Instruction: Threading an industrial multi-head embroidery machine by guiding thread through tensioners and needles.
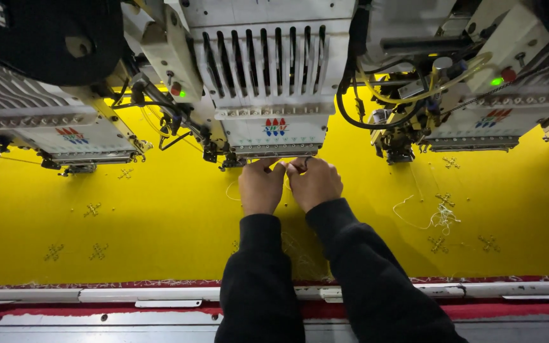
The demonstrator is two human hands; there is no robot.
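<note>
The left hand [261,186] and the right hand [314,183] are held side by side, knuckles nearly touching, at the needle bar of the middle embroidery head [276,82]. Both hands are curled, with fingertips brought together just below the needle row [276,150]; something thin appears to be pinched between the right fingers, but whether it is a thread cannot be told, and what the left fingertips grip is hidden. Both arms are covered by black sleeves [363,273] that reach in from the bottom edge.

Under the hands a yellow fabric [173,222] is stretched flat across the machine bed, marked with small stitched cross motifs [98,251] in rows. A loose tangle of white thread [441,216] lies on the fabric, well apart to the right of the hands, and a thin pale loop of thread [231,189] is seen just beside the left hand.

A second embroidery head [65,136] is mounted to the left and a third [478,114] to the right, the latter carrying black and yellow cables [376,108] and a green indicator light [496,81]. Along the near edge a red fabric border [96,284] is clamped by a white metal frame rail [160,294].
</note>
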